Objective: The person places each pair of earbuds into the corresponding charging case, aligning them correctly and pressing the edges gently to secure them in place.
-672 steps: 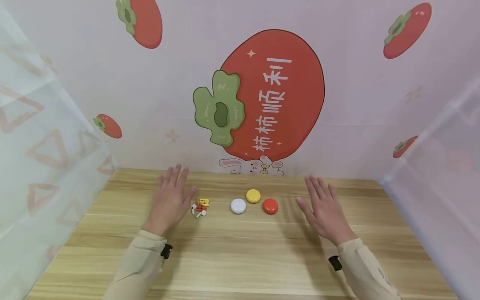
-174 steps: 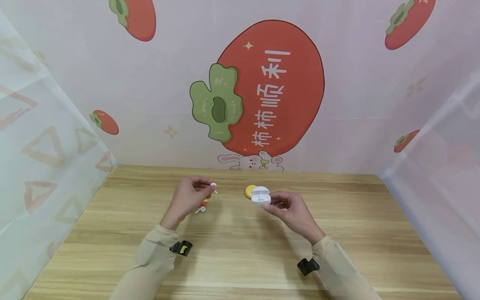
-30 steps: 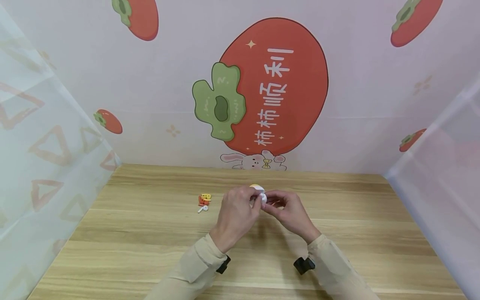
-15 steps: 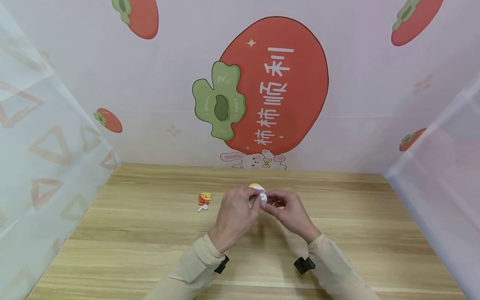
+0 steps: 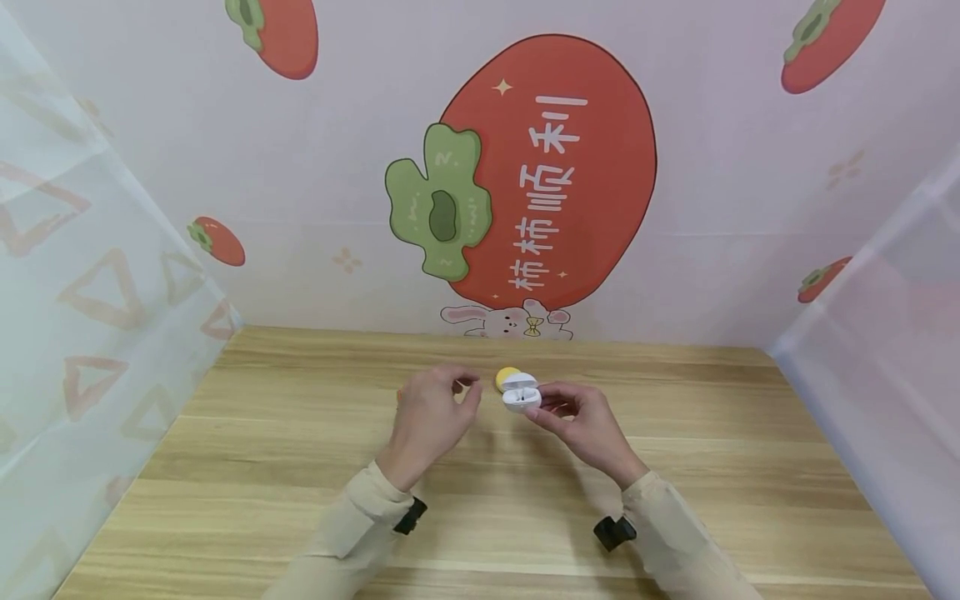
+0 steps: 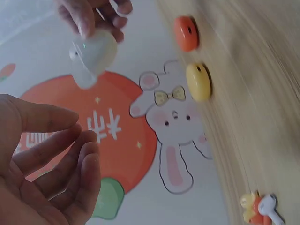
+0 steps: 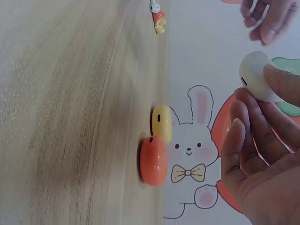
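My right hand (image 5: 588, 429) grips a white earbud case (image 5: 521, 398) by its side between thumb and fingers, its lid raised. Inside, a small dark spot shows; in the right wrist view the case (image 7: 257, 77) is seen from its outer side. To the left of the case, my left hand (image 5: 431, 417) is in the air with relaxed, bent fingers and nothing between them, as the left wrist view of that hand (image 6: 51, 159) confirms. A white earbud (image 6: 268, 206) lies beside orange and yellow ones on the table; in the head view my left hand mostly hides this group.
A yellow case (image 5: 507, 377) rests on the wooden table (image 5: 525, 533) behind the white one. Next to it, hidden in the head view, stands an orange-red case (image 7: 153, 161). Printed cloth walls (image 5: 705, 167) enclose the table's back and sides.
My left hand has come away from the white case and moved left, its fingers now empty. The case's opening has come into view; my right hand keeps its grip and has barely moved.
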